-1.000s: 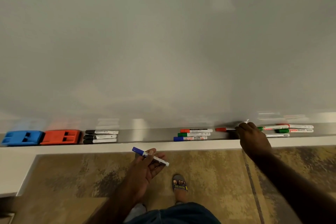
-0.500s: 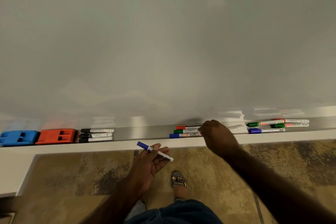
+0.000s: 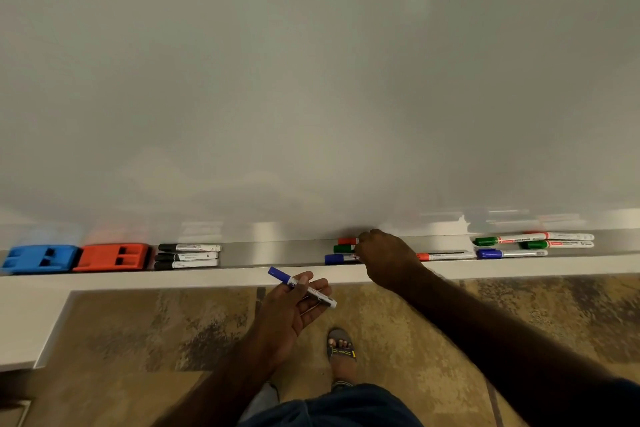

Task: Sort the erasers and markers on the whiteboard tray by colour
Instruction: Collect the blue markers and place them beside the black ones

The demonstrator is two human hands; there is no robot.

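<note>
The whiteboard tray (image 3: 284, 252) carries two erasers at its left end: a blue eraser (image 3: 40, 258) outermost and a red eraser (image 3: 112, 256) touching it on the right. Just right of the red eraser lie three black markers (image 3: 188, 256), stacked front to back. Near the tray's middle, three caps show, red, green and blue, of a marker cluster (image 3: 343, 249) partly hidden by the right hand (image 3: 389, 258), whose fingers curl down onto it; what they grip cannot be told. Right of that hand lies one red marker (image 3: 445, 255), then one blue marker (image 3: 510, 253), two green markers (image 3: 507, 239) and another red-capped one behind. In front of the tray, the left hand (image 3: 294, 308) pinches a blue marker in hand (image 3: 301, 286) between thumb and fingers.
</note>
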